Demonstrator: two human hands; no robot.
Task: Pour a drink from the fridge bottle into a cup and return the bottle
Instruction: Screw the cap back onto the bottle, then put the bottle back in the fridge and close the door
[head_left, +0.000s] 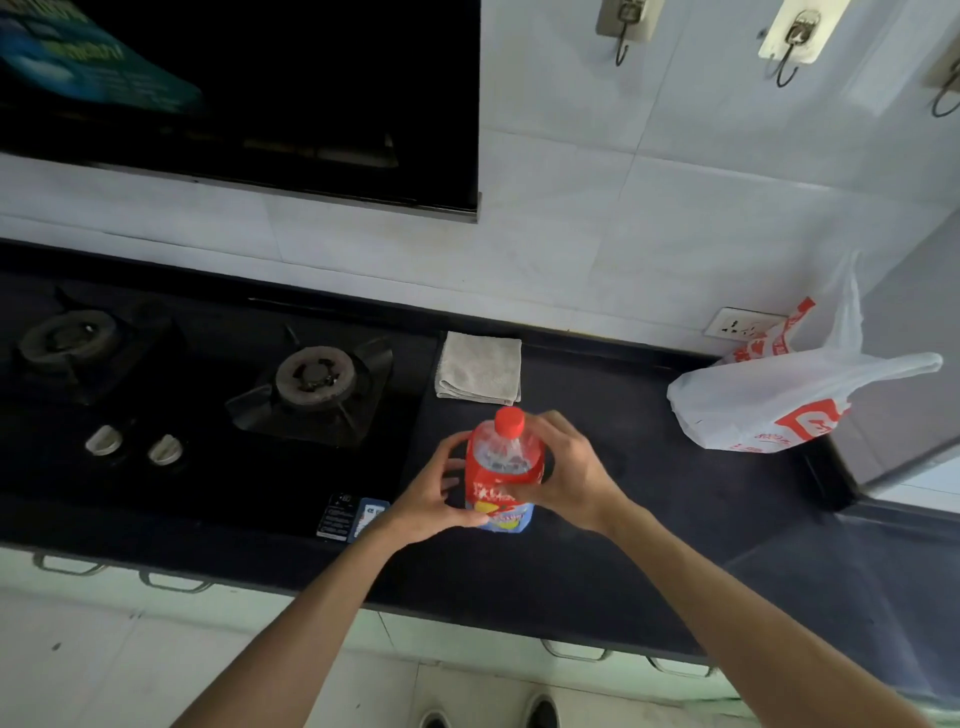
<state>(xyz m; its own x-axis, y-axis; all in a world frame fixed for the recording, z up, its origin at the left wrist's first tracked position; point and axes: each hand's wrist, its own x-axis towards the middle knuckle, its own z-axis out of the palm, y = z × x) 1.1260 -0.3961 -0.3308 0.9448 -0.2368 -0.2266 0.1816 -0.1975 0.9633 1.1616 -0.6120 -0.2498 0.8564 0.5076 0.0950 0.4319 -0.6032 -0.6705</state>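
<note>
A clear plastic bottle (501, 470) with a red label and a red cap (509, 420) stands upright on the dark countertop (649, 519), near its front edge. The cap is on. My left hand (434, 496) wraps the bottle's lower left side, thumb across the label's bottom. On the opposite side my right hand (563, 475) grips the shoulder and label. No cup shows anywhere in view.
A gas hob (311, 384) with two burners and two white knobs (135, 447) fills the counter's left. A folded grey cloth (480, 368) lies behind the bottle. A white and red plastic bag (769, 400) sits at the right, by a wall socket (740, 325).
</note>
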